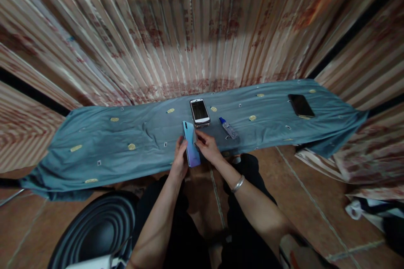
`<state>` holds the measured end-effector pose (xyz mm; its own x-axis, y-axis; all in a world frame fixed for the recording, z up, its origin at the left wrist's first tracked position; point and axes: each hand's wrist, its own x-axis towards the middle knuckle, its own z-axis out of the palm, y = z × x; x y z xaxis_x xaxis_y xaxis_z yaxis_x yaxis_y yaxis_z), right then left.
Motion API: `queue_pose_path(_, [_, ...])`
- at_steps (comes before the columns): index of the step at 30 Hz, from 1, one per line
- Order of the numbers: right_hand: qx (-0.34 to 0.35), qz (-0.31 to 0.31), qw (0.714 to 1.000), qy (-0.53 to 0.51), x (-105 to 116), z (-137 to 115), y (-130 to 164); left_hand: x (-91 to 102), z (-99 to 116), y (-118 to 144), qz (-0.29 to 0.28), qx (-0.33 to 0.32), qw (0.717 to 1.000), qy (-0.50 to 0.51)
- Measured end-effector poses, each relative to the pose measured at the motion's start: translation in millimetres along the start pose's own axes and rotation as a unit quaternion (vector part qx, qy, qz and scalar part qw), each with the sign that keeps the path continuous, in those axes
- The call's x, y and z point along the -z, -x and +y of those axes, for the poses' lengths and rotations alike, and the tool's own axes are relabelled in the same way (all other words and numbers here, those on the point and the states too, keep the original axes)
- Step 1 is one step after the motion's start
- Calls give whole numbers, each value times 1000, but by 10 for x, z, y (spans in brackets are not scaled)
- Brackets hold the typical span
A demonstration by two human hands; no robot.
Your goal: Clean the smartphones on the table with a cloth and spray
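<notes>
My left hand [180,156] is wrapped round the lower left edge of a smartphone [191,147], whose shiny blue-to-purple back faces up, with camera lenses at its upper left corner. At the phone's right side is my right hand [206,145], fingers pinched together against the back. A small greyish piece seems to show at those fingertips, too small to name. Just beyond, a white phone [200,111] lies face up on top of at least one other flat device. To the right of my hands rests a clear bottle with a blue cap [228,128].
A blue-green patterned cloth [145,122] covers the narrow table. A dark phone [301,106] lies near its right end. Striped curtains [176,29] hang close behind. Black ringed basins [97,231] and a white power strip [90,262] are at lower left.
</notes>
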<state>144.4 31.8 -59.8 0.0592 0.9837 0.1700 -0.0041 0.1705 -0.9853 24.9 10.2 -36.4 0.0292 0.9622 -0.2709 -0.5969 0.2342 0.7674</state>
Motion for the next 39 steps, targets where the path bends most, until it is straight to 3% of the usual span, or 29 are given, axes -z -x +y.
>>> queue_pose_path(3, [-24,-1,1000,-19,12,-42,11,-1,22,7,-19,-21,1000,2])
queue_pose_path(11, [-89,-18,994,-64,-33,-120,84,15,43,15,-67,12,998,-9])
queue_pose_path(31, [-145,-49,981,-117,-14,-128,251,47,84,37,-53,83,995,-4])
queue_pose_path(39, [-139,-111,975,-134,-1,-222,305,79,190,21,-47,59,996,-49])
